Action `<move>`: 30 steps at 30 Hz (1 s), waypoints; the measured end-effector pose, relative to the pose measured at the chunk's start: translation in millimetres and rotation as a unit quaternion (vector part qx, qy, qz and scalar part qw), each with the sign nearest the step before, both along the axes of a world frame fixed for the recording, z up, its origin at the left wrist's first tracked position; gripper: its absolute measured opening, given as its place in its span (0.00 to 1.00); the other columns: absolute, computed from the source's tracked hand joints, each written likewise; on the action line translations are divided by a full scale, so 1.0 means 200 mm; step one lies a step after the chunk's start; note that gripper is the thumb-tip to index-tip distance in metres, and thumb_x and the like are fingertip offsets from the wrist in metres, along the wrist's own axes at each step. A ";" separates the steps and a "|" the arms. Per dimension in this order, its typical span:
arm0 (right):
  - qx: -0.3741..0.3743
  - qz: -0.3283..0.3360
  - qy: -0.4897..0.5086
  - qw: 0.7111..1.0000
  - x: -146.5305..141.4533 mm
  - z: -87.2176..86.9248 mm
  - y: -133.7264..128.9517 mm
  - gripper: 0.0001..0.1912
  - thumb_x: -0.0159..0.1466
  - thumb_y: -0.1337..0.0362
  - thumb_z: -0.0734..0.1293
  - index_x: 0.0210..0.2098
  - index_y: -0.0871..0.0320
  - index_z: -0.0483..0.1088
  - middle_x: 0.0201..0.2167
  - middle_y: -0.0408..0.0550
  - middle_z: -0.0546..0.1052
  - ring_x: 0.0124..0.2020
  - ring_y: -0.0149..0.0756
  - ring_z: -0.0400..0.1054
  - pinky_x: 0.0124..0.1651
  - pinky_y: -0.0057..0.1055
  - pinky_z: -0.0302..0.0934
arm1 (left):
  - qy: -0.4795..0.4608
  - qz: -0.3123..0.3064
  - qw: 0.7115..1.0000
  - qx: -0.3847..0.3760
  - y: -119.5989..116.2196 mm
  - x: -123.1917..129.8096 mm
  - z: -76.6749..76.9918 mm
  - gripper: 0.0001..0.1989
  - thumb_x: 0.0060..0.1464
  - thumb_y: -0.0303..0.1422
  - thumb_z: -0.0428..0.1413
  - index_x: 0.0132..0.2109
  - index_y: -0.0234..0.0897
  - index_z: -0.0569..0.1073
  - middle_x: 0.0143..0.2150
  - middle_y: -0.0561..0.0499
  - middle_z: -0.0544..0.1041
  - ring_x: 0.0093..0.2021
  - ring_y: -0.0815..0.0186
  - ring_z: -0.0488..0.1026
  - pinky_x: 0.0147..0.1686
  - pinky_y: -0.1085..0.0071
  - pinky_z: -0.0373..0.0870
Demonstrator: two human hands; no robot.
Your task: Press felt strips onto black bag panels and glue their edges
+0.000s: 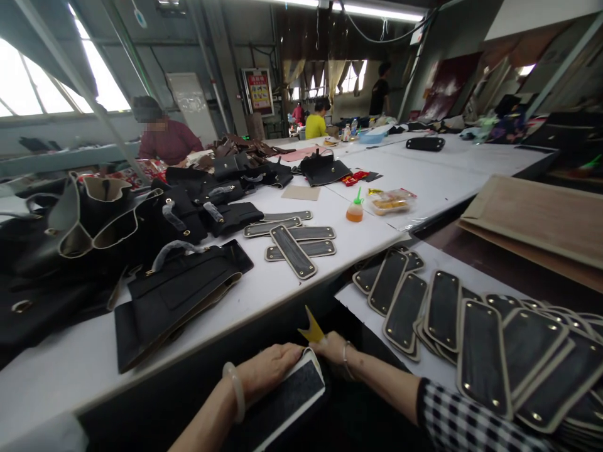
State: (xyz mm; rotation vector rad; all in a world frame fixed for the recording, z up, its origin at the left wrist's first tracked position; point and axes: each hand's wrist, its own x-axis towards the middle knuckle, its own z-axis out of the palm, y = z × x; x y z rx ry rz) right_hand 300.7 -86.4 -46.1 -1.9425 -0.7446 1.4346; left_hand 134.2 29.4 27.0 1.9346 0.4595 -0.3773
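Observation:
A dark bag-like piece [287,398] with a pale raised edge is low in the middle of the head view, close to my body. My left hand [271,370], with a pale bangle at the wrist, lies over its upper edge, fingers closed against it. At its far corner is my right hand [332,350], closed around a yellow strip [311,328] with a V-notched end that points up and left. The right fingertips are partly hidden, so I cannot tell whether they also grip the bag piece. Below, the piece fades into dark shadow.
Black pale-edged panels with studs [483,355] overlap on the right-hand table. More panels [294,251] lie on the white table [264,320] ahead, beside black handbags [179,295]. A bottle of orange liquid [355,210] stands beyond. Co-workers [167,135] are farther back.

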 end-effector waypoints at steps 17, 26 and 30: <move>0.076 0.359 -0.333 0.869 0.27 0.38 0.10 0.25 0.65 0.47 0.56 0.32 0.60 0.75 0.31 0.57 0.78 0.37 0.53 0.73 0.39 0.41 0.60 | -0.020 0.128 0.969 -0.208 0.04 -0.02 -0.08 0.45 0.57 0.48 0.54 0.69 0.37 0.37 0.30 0.58 0.64 0.27 0.72 0.57 0.28 0.75 0.54; 0.180 0.433 -0.483 0.740 0.16 0.44 0.21 0.29 0.70 0.52 0.49 0.31 0.60 0.76 0.30 0.58 0.80 0.32 0.49 0.76 0.33 0.38 0.60 | -0.058 0.087 0.988 -0.111 0.06 -0.02 -0.05 0.29 0.60 0.46 0.52 0.65 0.44 0.59 0.56 0.52 0.73 0.55 0.58 0.68 0.57 0.66 0.59; 0.192 0.456 -0.495 0.714 0.16 0.45 0.22 0.28 0.70 0.53 0.50 0.30 0.59 0.75 0.29 0.55 0.80 0.32 0.47 0.76 0.33 0.37 0.61 | -0.056 0.059 0.994 -0.076 0.04 -0.01 0.00 0.26 0.62 0.47 0.48 0.62 0.42 0.65 0.48 0.51 0.77 0.47 0.59 0.72 0.50 0.67 0.65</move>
